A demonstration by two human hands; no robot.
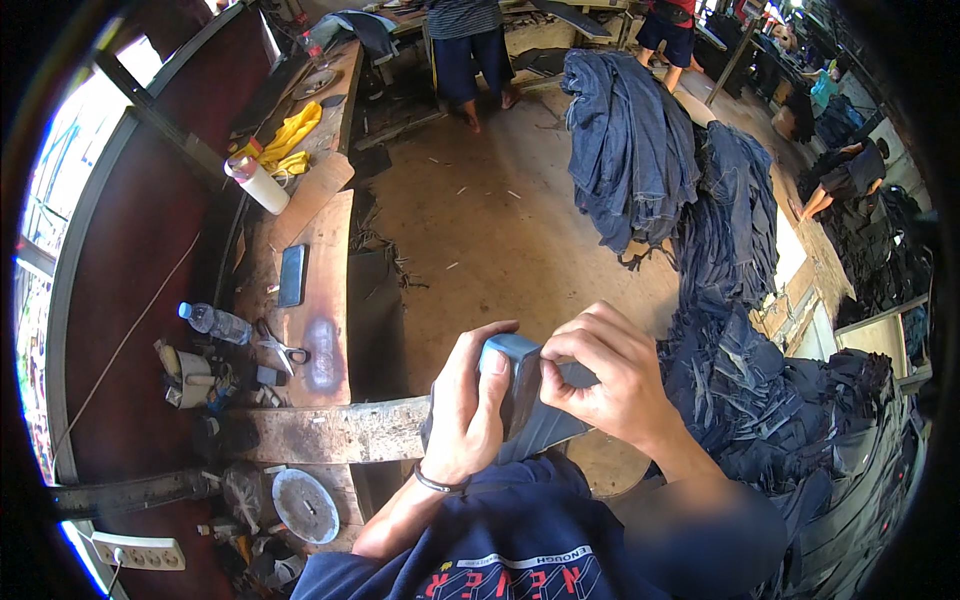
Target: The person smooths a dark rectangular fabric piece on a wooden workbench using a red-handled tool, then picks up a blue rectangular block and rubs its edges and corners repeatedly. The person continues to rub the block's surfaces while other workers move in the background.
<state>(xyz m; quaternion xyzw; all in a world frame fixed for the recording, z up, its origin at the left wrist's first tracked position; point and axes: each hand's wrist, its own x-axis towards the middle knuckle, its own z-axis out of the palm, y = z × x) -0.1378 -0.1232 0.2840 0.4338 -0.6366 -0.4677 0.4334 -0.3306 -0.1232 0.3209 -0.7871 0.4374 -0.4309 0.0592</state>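
Workshop floor [470, 215], dark denim heap [770, 400] at our right. Left hand [468, 405] clamped round blue-topped block [517, 372], in front of us. Right hand [612, 372] just beside it, thumb and forefinger pinched together; item between, if any, we cannot tell. Step, we judge: close fingerwork at block's side; next move calls for steady left grip.

Hands, two: left hand [463, 412] at six o'clock, right hand [612, 375] at four; blue-topped block [520, 375], one, between them; bottles, two: white bottle [262, 190] at ten, clear bottle [218, 325] at nine; phone [291, 276], one, and scissors [290, 353], one pair, at nine; disc [306, 506], one, at seven; power strip [138, 551], one, at eight.
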